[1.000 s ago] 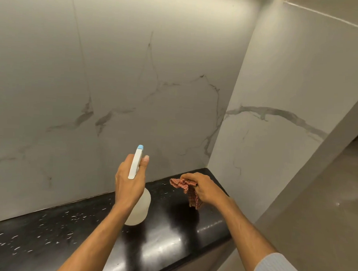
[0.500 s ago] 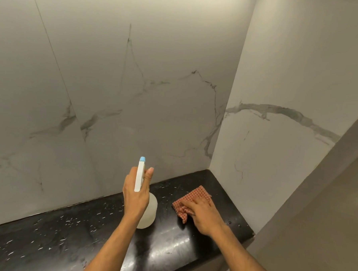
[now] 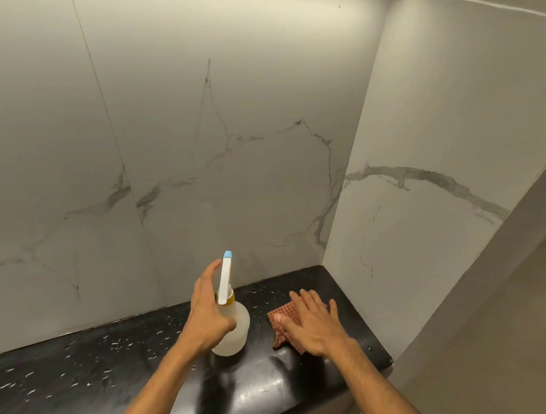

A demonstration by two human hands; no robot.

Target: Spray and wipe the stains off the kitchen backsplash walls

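A translucent spray bottle [image 3: 239, 333] with a white head and blue nozzle stands upright on the black speckled countertop [image 3: 92, 374]. My left hand [image 3: 207, 314] is against its left side, fingers lifted off the trigger head and spread, thumb still touching the body. A red checked cloth [image 3: 278, 330] lies flat on the counter to the right of the bottle. My right hand [image 3: 314, 326] rests flat on it with fingers spread. The white marble backsplash [image 3: 204, 171] with grey veins rises behind, and a side wall [image 3: 426, 145] meets it at the corner.
The counter ends at the right against the side wall, whose outer edge [image 3: 470, 280] runs down beside a beige floor area. The counter's front edge [image 3: 328, 396] is close to my forearms. A tile seam [image 3: 111, 128] runs down the back wall.
The bottle has been set down and my left hand's fingers have opened off its head. My right hand went from gripping the bunched cloth to lying flat on the spread cloth.
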